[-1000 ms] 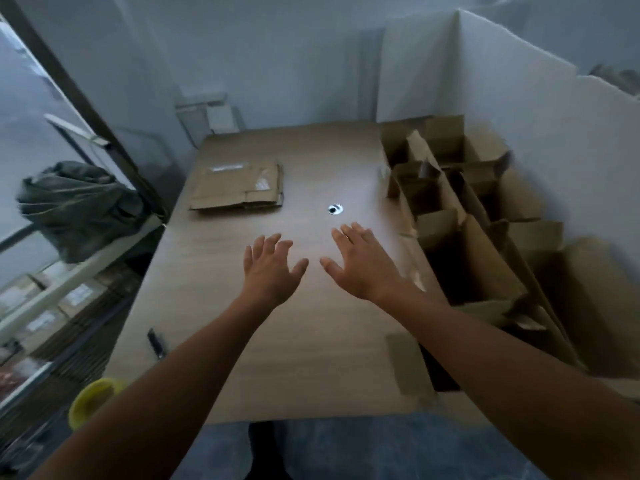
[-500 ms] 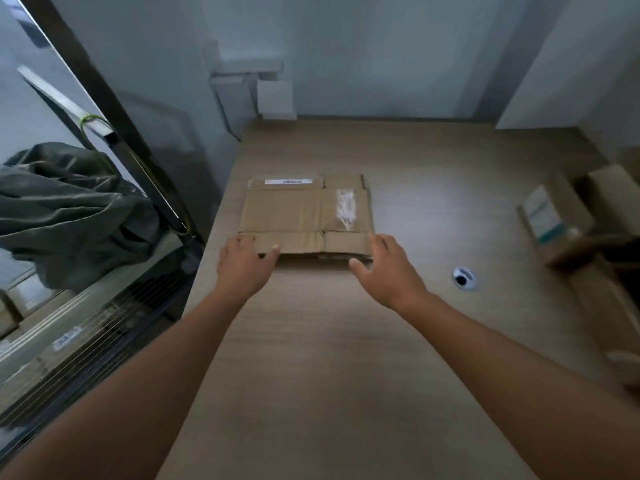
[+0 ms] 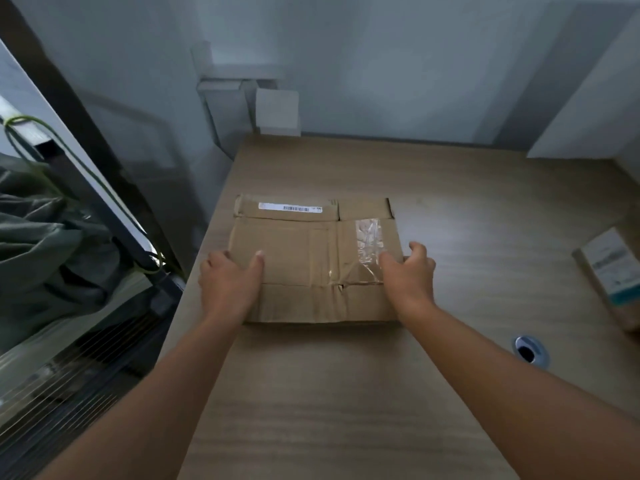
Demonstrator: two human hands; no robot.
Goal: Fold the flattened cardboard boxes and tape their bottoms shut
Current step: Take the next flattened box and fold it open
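A stack of flattened brown cardboard boxes (image 3: 304, 258) lies on the wooden table (image 3: 346, 393), near its left edge. The top sheet carries a white barcode label (image 3: 290, 207) and a strip of old clear tape (image 3: 369, 244). My left hand (image 3: 230, 282) grips the stack's left edge, thumb on top and fingers curled over the side. My right hand (image 3: 408, 275) grips the right edge the same way, thumb lying on the tape.
A folded box with a white and teal label (image 3: 611, 271) stands at the table's right edge. A round cable hole (image 3: 530, 351) sits in the tabletop near it. Left of the table are a dark metal shelf frame (image 3: 114, 202) and a grey-green cloth bundle (image 3: 45, 251).
My view swung left from the row of folded boxes. Both hands moved from the stack's near edge to its two sides and took hold of it.
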